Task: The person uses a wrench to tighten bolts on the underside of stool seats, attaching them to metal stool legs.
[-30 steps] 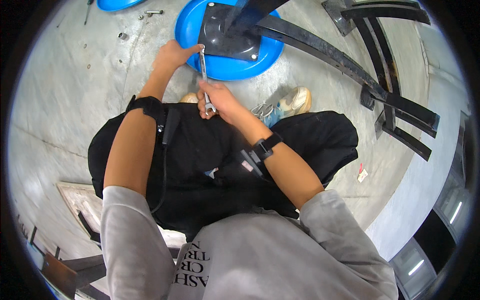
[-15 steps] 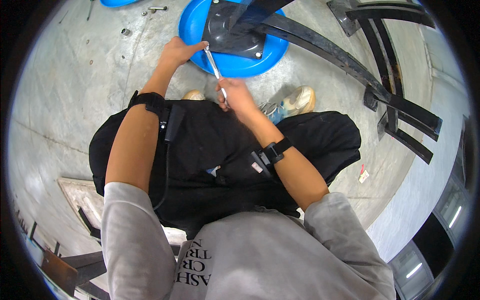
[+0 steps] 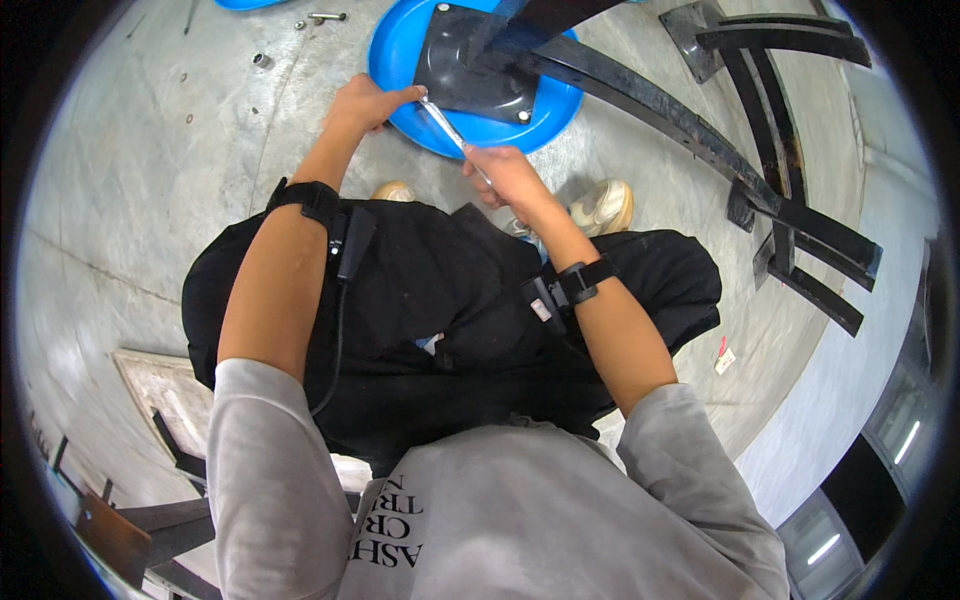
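My right hand (image 3: 508, 178) is closed around the handle of a silver wrench (image 3: 447, 128), which slants up and left from it. The wrench's far end sits at the near-left corner of a black metal plate (image 3: 460, 75). At that corner, the outstretched thumb of my left hand (image 3: 362, 104) presses against the wrench head; its other fingers curl by the rim of a round blue dish (image 3: 548, 130) and are partly hidden. The plate lies inside this dish, with bolts (image 3: 523, 117) at its visible corners. Black metal beams (image 3: 640, 98) rise from the plate.
Another black metal frame (image 3: 775, 130) stands at the right. On the grey floor at upper left lie a socket (image 3: 262, 60), a bolt-like metal piece (image 3: 327, 16) and several small washers. Part of a second blue dish (image 3: 245, 4) shows at the top edge. My shoe (image 3: 605, 207) is close by.
My right hand has swung the wrench handle to the right and slightly away from me. The left hand stays at the wrench head. The whole view has shifted a little.
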Tool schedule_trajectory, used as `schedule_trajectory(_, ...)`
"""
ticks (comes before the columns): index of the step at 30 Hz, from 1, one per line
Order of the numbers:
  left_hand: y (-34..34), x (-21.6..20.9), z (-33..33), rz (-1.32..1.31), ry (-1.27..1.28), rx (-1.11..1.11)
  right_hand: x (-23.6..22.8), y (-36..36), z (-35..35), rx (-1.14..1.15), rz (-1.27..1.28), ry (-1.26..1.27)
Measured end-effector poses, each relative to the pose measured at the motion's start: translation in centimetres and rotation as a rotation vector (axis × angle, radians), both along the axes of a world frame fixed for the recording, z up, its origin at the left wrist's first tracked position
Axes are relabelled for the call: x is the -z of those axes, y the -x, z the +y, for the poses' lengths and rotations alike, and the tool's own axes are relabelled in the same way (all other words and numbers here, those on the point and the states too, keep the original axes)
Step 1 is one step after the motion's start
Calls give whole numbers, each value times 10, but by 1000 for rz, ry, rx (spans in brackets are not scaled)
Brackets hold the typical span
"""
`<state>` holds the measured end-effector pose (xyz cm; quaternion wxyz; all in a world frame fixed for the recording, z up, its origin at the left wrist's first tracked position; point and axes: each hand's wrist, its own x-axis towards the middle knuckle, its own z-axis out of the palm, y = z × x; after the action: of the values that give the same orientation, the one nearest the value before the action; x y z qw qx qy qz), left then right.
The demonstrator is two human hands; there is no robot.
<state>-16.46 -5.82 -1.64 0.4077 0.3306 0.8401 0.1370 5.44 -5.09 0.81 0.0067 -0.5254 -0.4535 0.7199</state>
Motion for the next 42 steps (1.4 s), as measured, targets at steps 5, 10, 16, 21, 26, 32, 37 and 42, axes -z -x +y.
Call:
schedule_trajectory(5,1,7,-2,-18,-45,-19,-4,2,7,-35,-57,65)
schedule_trajectory(10,4,6,-3,-51,-29,-96,1,-7,27,-131,-47,44)
schedule_trajectory(16,7,20,-4,149,-4,2,-10,-8,74,-517,-349,-594)
schedule_trajectory(21,-3,-1,-1,239,-122,-99,-16,-9,62,-540,-435,-1021)
schedule_trajectory(26,-7,9,2,665,-524,132,-31,-9,25,-224,-318,-925)
schedule_trajectory(32,-10,22,-3,768,-500,377,-25,-29,-24,50,-73,-360)
schedule_trajectory(37,-14,25,1,698,-582,340,-15,-27,-27,164,-32,-263)
schedule_trajectory(42,-12,23,-1,742,-509,382,-12,-22,-21,47,-10,-337)
